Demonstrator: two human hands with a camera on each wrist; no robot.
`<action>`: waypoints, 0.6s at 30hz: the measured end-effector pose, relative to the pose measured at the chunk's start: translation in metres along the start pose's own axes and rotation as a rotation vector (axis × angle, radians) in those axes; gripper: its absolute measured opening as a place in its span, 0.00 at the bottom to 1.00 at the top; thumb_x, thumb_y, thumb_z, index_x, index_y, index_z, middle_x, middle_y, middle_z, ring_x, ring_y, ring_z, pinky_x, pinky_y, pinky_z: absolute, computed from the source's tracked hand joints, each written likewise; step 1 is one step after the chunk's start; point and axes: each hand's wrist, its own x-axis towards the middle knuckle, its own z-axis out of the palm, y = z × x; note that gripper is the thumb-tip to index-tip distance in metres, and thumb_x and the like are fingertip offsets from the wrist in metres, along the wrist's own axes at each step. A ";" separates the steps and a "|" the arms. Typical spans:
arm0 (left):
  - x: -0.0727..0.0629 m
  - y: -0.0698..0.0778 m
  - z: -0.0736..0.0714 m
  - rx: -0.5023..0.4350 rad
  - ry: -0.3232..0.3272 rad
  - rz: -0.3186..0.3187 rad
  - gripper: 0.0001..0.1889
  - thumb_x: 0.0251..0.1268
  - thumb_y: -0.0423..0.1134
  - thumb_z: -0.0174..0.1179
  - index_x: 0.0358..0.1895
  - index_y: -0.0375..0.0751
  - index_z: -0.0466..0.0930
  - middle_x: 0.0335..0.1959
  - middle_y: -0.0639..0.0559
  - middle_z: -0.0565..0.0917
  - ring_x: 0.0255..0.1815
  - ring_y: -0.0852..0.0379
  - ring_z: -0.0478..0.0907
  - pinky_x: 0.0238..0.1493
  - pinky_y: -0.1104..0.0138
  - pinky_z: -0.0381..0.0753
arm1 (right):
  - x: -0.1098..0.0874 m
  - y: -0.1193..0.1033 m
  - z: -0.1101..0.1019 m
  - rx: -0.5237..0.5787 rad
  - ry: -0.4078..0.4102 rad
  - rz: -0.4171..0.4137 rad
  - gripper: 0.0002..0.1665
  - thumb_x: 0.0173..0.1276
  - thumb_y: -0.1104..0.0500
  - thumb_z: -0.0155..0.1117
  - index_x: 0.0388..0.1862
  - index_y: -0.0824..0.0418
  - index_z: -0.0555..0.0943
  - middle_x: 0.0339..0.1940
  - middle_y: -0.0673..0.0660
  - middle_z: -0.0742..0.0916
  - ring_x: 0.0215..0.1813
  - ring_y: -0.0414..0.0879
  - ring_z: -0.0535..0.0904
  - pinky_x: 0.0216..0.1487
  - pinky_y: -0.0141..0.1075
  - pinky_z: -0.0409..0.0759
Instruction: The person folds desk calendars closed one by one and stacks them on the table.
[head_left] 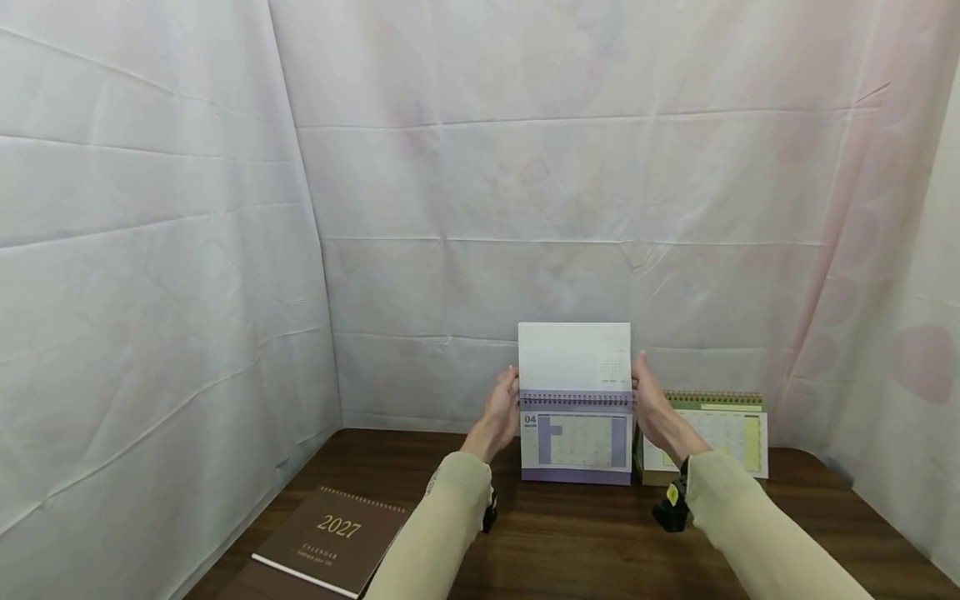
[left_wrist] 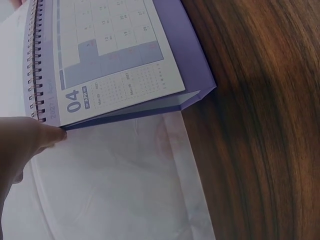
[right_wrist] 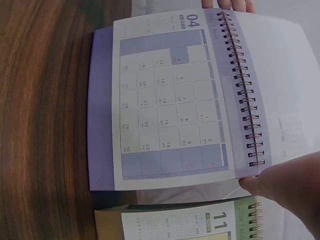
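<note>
A purple desk calendar (head_left: 576,477) stands on the table, showing the April page below its spiral binding. A white page (head_left: 570,354) is raised above the rings. At the calendar's left side, my left hand (head_left: 501,412) grips the edge by the binding; the left wrist view shows the thumb (left_wrist: 47,136) at the end of the rings. My right hand (head_left: 651,406) holds the opposite edge at the same height, its thumb (right_wrist: 257,184) against the binding's end in the right wrist view. The fingers behind the calendar are partly hidden.
Close on the right stands a green desk calendar (head_left: 720,433) open at November, partly behind my right wrist. A brown 2027 calendar (head_left: 337,533) lies at the front left of the dark wooden table (head_left: 555,542). Pale cloth (head_left: 480,208) hangs behind and at both sides.
</note>
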 end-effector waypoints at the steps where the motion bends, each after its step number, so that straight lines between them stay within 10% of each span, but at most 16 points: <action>1: 0.000 -0.001 0.000 0.002 0.005 0.002 0.25 0.80 0.51 0.29 0.71 0.41 0.52 0.74 0.41 0.60 0.77 0.47 0.51 0.78 0.52 0.43 | 0.000 0.000 0.000 0.032 -0.001 0.003 0.58 0.65 0.23 0.12 0.78 0.65 0.32 0.79 0.70 0.43 0.80 0.62 0.33 0.78 0.56 0.33; 12: -0.002 -0.005 -0.001 0.047 0.050 0.006 0.23 0.80 0.55 0.24 0.53 0.40 0.60 0.68 0.39 0.66 0.71 0.45 0.58 0.73 0.52 0.51 | -0.006 0.001 -0.008 0.277 -0.049 0.075 0.57 0.63 0.23 0.12 0.74 0.62 0.20 0.76 0.60 0.26 0.76 0.54 0.17 0.77 0.49 0.21; 18: -0.003 -0.005 -0.002 0.075 0.077 -0.045 0.33 0.78 0.58 0.24 0.68 0.32 0.52 0.79 0.37 0.44 0.80 0.40 0.36 0.78 0.48 0.36 | -0.008 0.003 -0.009 0.171 -0.070 0.108 0.60 0.59 0.19 0.11 0.70 0.62 0.15 0.72 0.60 0.20 0.73 0.57 0.12 0.75 0.53 0.18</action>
